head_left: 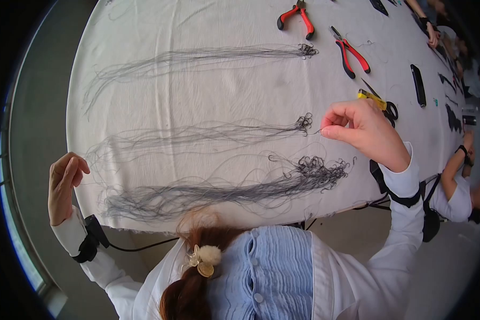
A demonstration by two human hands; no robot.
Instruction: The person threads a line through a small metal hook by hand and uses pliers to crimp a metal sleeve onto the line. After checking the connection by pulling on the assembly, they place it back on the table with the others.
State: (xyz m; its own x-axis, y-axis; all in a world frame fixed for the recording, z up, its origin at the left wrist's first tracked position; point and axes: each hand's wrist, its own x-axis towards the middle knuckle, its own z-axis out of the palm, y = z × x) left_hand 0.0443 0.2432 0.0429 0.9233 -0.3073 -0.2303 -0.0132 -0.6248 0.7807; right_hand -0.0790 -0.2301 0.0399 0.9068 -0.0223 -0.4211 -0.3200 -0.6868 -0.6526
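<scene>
Three bundles of thin grey line with dark hooks at their right ends lie across the cloth: a far bundle (213,53), a middle bundle (213,130) and a thicker near bundle (208,194). My right hand (360,128) pinches a thin dark piece just right of the middle bundle's hooks; it looks like a hook on a line. At the table's left edge is my left hand (66,181), its fingers curled together by the loose line ends. Whatever it holds is too fine to make out.
Red-handled pliers (352,53) and a second red pair (297,18) lie at the back. Scissors (390,110), a yellow tool (370,97) and a black phone-like object (418,85) are at the right. Other people sit along the right edge.
</scene>
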